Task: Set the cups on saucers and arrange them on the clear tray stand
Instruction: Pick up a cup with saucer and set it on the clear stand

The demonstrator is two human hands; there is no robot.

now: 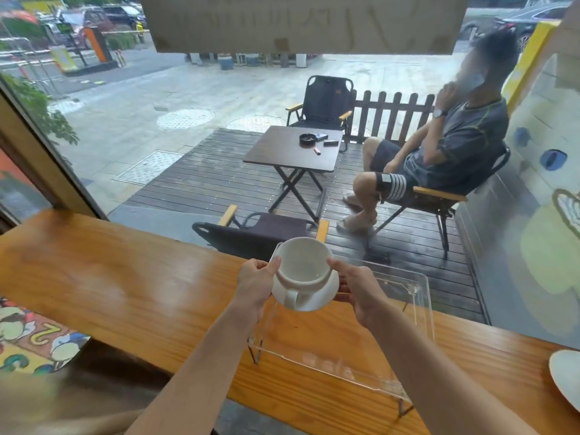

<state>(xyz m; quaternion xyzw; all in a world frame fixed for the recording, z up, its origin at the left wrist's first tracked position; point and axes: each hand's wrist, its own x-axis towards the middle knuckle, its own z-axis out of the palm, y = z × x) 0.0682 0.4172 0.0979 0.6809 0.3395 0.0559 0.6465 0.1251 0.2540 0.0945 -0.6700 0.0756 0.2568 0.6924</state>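
- Head view is showing no readable brand or label on the task items; the paper sign [303,22] taped to the window above the clear tray stand [420,296] is carrying only faint, reversed strokes that cannot be read, and the floor mat [34,337] to the stand's left is displaying cartoon lettering too partial to decipher.
- Left hand [252,285] is curling its fingers around the left side of the cup [303,262], thumb resting at the rim.
- Right hand [357,288] is gripping the opposite side, thumb at the rim and fingers reaching under the saucer [317,296].
- Cup and saucer are hanging between both hands, above the stand's left end, tilted toward the camera.
- Cup is sitting on the saucer; both are plain glossy white, the cup empty, its handle pointing toward the wearer.
- Stand is resting on the wooden counter [125,277], transparent, with a raised rim and legs.
- Second white plate [566,375] is lying on the counter, well to the stand's right, partly cut off by the frame edge.
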